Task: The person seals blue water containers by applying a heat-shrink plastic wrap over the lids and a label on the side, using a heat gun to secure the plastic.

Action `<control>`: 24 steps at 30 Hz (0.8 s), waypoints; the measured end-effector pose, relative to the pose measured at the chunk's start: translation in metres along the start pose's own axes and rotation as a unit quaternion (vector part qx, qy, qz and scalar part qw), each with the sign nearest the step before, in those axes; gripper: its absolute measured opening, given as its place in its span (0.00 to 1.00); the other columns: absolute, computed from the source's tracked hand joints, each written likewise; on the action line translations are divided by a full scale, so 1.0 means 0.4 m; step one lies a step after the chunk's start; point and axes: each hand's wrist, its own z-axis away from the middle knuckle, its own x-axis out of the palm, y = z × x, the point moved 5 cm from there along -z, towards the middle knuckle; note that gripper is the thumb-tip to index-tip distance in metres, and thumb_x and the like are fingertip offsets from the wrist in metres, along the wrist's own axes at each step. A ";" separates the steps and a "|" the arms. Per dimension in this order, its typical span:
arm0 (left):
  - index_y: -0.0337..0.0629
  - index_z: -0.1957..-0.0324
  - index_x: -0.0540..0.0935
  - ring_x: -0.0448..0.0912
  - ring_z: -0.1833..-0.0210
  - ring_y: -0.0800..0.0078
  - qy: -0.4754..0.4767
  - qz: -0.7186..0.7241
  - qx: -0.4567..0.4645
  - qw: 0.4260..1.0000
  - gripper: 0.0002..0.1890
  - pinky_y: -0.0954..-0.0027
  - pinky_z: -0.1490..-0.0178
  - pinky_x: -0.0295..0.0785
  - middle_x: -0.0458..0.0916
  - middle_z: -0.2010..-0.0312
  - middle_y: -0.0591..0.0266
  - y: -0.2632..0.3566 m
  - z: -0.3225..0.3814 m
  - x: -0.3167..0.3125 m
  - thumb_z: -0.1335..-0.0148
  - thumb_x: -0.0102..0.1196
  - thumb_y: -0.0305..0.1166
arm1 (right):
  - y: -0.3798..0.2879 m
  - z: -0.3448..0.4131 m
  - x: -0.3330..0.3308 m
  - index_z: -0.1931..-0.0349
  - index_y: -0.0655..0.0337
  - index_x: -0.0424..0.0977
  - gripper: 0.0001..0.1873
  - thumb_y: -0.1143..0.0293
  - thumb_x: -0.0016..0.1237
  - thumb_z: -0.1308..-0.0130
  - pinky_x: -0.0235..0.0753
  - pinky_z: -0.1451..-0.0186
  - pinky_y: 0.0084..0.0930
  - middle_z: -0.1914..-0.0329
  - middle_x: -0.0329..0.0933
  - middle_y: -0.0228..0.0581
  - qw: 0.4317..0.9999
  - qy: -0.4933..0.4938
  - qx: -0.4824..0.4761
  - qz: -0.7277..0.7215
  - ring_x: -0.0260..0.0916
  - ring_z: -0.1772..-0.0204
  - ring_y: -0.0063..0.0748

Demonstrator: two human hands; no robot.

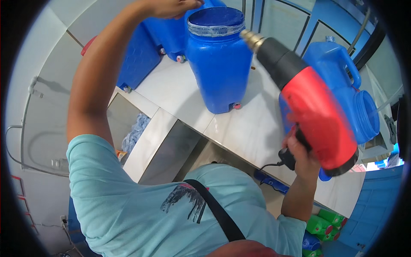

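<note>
My right hand [301, 155] grips the handle of a red and black heat gun [324, 112]. Its brass-coloured nozzle [253, 40] points at the neck of an upright blue plastic water container [221, 67], almost at the rim. A clear printed seal band [220, 30], wrinkled in places, wraps that neck below a dark blue lid [221, 16]. At the top edge of the view, my left hand [175, 7] is raised just left of the lid, in front of another blue container. The frame cuts off part of this hand, so whether its fingers touch anything is unclear.
More blue containers with small taps [138, 54] stand at the back left of the tiled counter [179, 96]. On the right, a blue jug with a handle [330, 64] stands close behind the heat gun. Its black cord [271, 165] trails off the counter. Green containers [321, 225] lie below right.
</note>
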 end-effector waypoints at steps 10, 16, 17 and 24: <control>0.42 0.26 0.56 0.76 0.45 0.57 0.037 0.018 -0.010 0.999 0.31 0.60 0.42 0.70 0.76 0.47 0.44 0.074 -0.011 0.005 0.25 0.33 0.46 | -0.032 0.018 0.005 0.45 0.72 0.69 0.24 0.78 0.54 0.44 0.75 0.65 0.28 0.67 0.72 0.38 1.000 0.031 0.000 -0.002 0.72 0.69 0.28; 0.44 0.25 0.55 0.81 0.60 0.63 -0.025 0.037 -0.041 0.998 0.32 0.64 0.55 0.76 0.81 0.59 0.49 0.013 -0.027 0.015 0.25 0.36 0.49 | -0.015 -0.016 0.020 0.47 0.72 0.72 0.20 0.76 0.53 0.41 0.73 0.63 0.25 0.67 0.73 0.37 0.999 -0.001 0.046 -0.012 0.71 0.69 0.25; 0.53 0.26 0.58 0.73 0.45 0.54 0.005 0.066 -0.062 0.996 0.34 0.54 0.42 0.69 0.75 0.47 0.47 0.009 -0.045 0.024 0.29 0.40 0.55 | -0.016 -0.019 0.012 0.48 0.71 0.73 0.19 0.76 0.53 0.40 0.73 0.63 0.24 0.68 0.73 0.36 0.999 -0.004 0.042 -0.011 0.71 0.69 0.25; 0.49 0.32 0.68 0.81 0.52 0.66 0.055 0.110 0.104 0.987 0.33 0.61 0.42 0.72 0.79 0.55 0.51 0.200 -0.119 0.055 0.28 0.35 0.59 | -0.028 0.226 -0.235 0.46 0.75 0.69 0.28 0.69 0.60 0.45 0.72 0.69 0.25 0.66 0.77 0.47 0.990 0.080 -0.088 -0.079 0.73 0.72 0.31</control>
